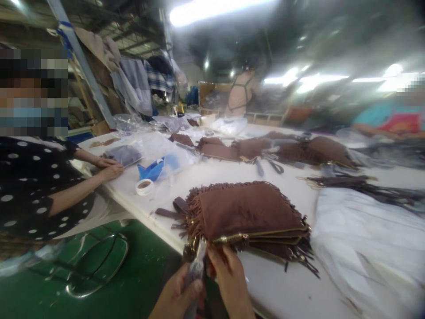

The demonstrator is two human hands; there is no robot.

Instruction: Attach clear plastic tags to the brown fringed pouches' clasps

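My left hand (181, 288) is closed around a slim, shiny, greyish thing (198, 261) with a narrow upper end, blurred and hard to identify. It points up at the near left corner of a brown fringed suede pouch (245, 206). Close beside it, my right hand (230, 277) has its fingers curled together under the pouch's brass zipper (230, 238). Whatever those fingers pinch is hidden. The pouch lies on top of a stack of similar ones, with fringe, dark straps (171, 213) and metal clasps hanging off its sides.
More brown pouches (221, 150) line the white table (279, 277). White sheeting (361, 239) and dark straps (345, 180) lie at right. A tape roll (144, 187) and blue dispenser (151, 170) sit left, near a co-worker's hands (111, 169). A metal-framed stool (99, 266) stands below.
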